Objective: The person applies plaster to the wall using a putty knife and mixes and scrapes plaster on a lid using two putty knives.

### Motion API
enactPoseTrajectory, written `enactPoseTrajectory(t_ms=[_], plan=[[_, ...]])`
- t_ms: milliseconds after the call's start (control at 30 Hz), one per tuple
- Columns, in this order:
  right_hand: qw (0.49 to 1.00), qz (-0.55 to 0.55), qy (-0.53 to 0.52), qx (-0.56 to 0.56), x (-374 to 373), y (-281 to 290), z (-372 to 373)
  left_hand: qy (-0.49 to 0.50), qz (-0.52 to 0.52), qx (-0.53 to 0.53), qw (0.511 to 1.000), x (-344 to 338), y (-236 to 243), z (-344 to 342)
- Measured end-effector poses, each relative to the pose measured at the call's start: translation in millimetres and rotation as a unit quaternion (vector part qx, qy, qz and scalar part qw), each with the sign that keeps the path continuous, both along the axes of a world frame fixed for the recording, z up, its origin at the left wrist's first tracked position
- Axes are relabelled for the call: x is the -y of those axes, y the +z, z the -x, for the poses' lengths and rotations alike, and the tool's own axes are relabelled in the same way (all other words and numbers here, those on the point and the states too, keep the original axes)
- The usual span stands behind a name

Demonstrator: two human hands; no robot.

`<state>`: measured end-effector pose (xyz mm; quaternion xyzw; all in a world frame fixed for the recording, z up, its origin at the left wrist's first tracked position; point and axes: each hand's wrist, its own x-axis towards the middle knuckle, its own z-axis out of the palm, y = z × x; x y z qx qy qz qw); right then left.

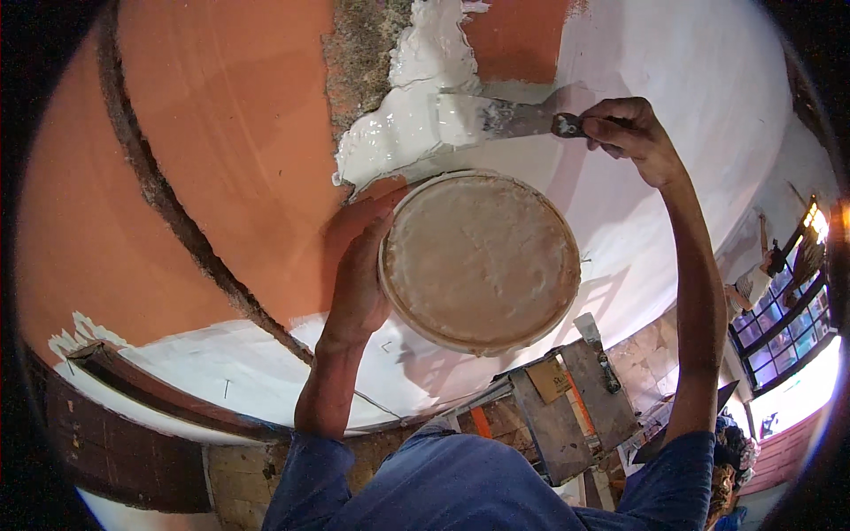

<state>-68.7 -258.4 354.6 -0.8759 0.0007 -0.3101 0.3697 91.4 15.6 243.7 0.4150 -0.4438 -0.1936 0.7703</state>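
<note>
The bare left hand (pixel 361 274) is near the middle, toward 9 o'clock, with most of its fingers hidden. The bare left arm (pixel 326 394) comes up from a blue cloth sleeve (pixel 310 482) at 7 o'clock. The bare right hand (pixel 633 137) is high at 2 o'clock, fingers curled in. The bare right arm (pixel 699 301) goes up from 4 o'clock.
</note>
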Motion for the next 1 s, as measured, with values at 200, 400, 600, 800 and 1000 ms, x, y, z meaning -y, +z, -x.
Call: enactPoseTrajectory(t_ms=[200, 400, 600, 800, 1000], plan=[[0.999, 0.001, -0.029, 0.014, 14, 6, -8, 0.001, -0.019, -0.034, 0.999, 1, 1, 1], [0.996, -0.046, -0.065, 0.034, 24, 5, 8, -0.01, 0.0, -0.032, 0.999, 1, -1, -1], [0.998, -0.039, -0.019, 0.033, 22, -1, -3, -0.004, -0.02, 0.008, 1.0, -1, 0, -3], [0.997, -0.043, -0.033, 0.047, 29, 2, -2, -0.019, -0.013, -0.03, 0.999, 0, 1, 0], [0.994, -0.052, -0.076, 0.066, 30, 6, 27, -0.009, -0.003, 0.014, 1.0, 0, -1, -3]])
